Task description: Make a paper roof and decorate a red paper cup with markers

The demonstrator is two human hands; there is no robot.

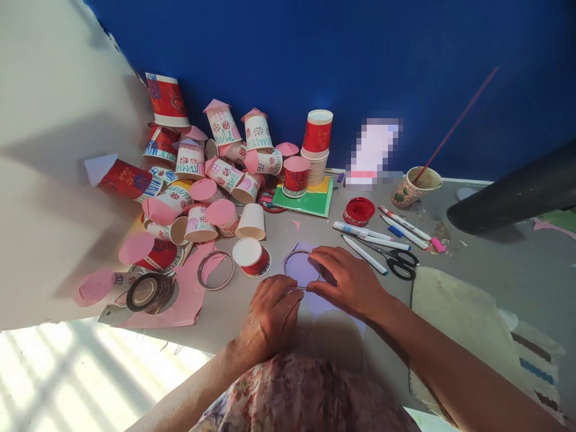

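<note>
Metal ring (302, 268), seemingly between both hands

Bare tabletop (490, 264) lies open at three o'clock past the scissors (400, 263); the cup pile (202, 180) blocks ten o'clock, markers (373, 234) crowd one o'clock.

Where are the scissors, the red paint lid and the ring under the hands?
scissors (402, 264), head view, on the black handles.
red paint lid (359, 210), head view, its centre.
ring (292, 257), head view, its upper left rim.
</note>
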